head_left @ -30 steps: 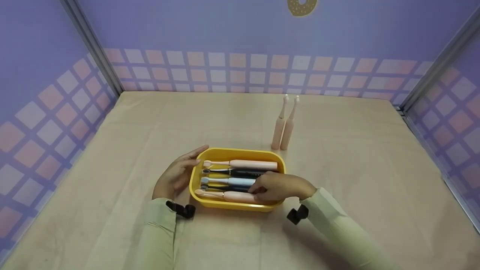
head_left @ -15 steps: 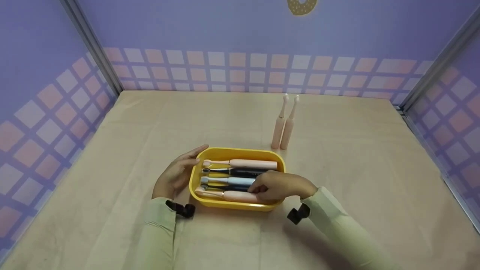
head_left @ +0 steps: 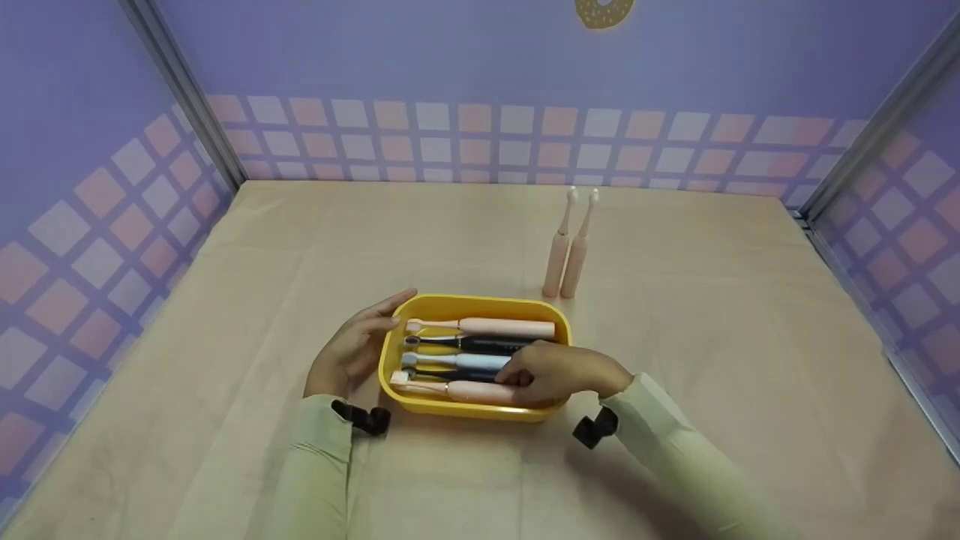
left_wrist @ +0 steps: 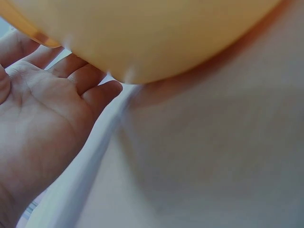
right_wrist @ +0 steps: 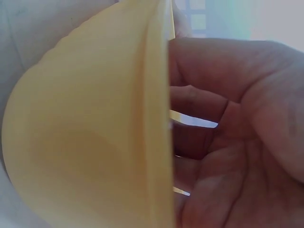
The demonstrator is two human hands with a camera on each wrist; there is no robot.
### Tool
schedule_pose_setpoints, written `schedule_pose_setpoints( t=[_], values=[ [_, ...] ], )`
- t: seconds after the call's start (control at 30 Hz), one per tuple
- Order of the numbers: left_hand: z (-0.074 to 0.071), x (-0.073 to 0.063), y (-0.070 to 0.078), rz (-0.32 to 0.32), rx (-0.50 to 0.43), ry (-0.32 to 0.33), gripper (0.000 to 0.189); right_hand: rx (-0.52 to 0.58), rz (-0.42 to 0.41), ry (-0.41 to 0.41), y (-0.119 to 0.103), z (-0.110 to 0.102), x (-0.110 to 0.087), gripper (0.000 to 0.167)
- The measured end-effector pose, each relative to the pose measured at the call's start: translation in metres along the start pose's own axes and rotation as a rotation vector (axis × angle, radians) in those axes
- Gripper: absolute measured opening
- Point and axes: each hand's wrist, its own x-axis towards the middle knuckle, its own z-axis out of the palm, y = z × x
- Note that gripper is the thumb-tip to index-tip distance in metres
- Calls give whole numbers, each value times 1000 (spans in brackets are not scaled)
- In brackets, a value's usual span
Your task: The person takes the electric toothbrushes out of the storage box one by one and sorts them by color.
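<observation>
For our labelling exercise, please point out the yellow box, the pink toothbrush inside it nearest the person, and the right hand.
Yellow box (head_left: 465, 409): head view, outer front wall.
Pink toothbrush (head_left: 481, 391): head view, on its handle.
Right hand (head_left: 564, 370): head view, back of the hand.

pale green long sleeves (head_left: 319, 469); a small black device (head_left: 371, 421) beside each cuff (head_left: 321, 420).

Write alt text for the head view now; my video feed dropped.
A right hand holds the nearest pink toothbrush inside a yellow bin, where five toothbrushes lie side by side. The left hand rests against the bin's left end; two more pink toothbrushes stand upright beyond its far right corner.
</observation>
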Motion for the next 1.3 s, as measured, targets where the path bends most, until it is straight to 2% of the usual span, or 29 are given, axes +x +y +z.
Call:
schedule_pose_setpoints(
  t=[0.33, 0.57, 0.67, 1.03, 1.17, 1.3],
  values=[
    [0, 0, 0, 1, 1, 2, 57, -14, 26, 7, 1, 2, 2, 16],
    [0, -1, 0, 0, -1, -3, 56, -32, 26, -8, 1, 2, 2, 4],
    [1, -1, 0, 0, 1, 5, 55, -36, 25, -8, 1, 3, 2, 5],
    [0, 0, 1, -2, 10, 10, 55, -46, -56, -20, 2, 1, 1, 15],
    [0, 0, 0, -7, 8, 14, 54, -40, -33, -32, 1, -1, -1, 11],
    [-1, 0, -1, -7, 12, 11, 54, -29, 7, -30, 0, -3, -3, 19]
  ],
)
